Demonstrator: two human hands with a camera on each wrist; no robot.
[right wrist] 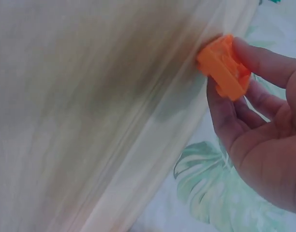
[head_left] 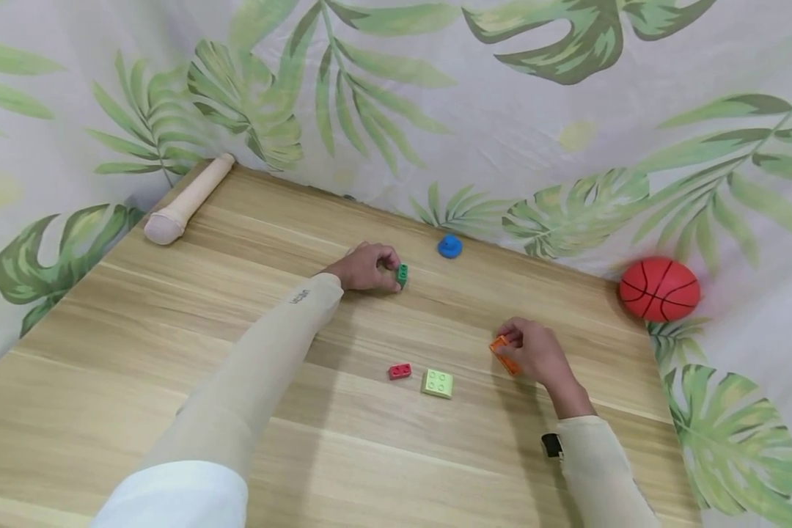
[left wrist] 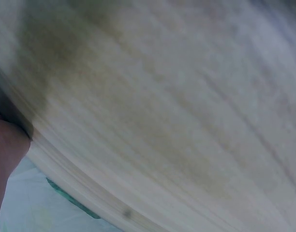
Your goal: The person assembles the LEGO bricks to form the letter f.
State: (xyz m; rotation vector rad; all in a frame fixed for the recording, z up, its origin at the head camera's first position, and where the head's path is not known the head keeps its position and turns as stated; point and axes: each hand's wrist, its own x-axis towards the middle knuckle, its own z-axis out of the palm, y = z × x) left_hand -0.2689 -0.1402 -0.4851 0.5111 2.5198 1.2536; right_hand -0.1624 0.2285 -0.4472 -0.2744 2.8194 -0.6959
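My left hand pinches a small green building block over the middle of the table. Only a bit of that hand shows at the left edge of the left wrist view, and the block is out of sight there. Farther right, my right hand holds an orange building block between thumb and fingers. The right wrist view shows the orange block tilted, its hollow side turned partly toward the thumb. Between the hands and nearer to me lie a red block and a pale yellow-green block, studs up.
A blue rubber duck-like toy sits near the back edge of the wooden table. At the far left corner lies a pale wooden toy microphone. A red basketball-patterned ball is at the right edge. Leaf-printed cloth hangs behind.
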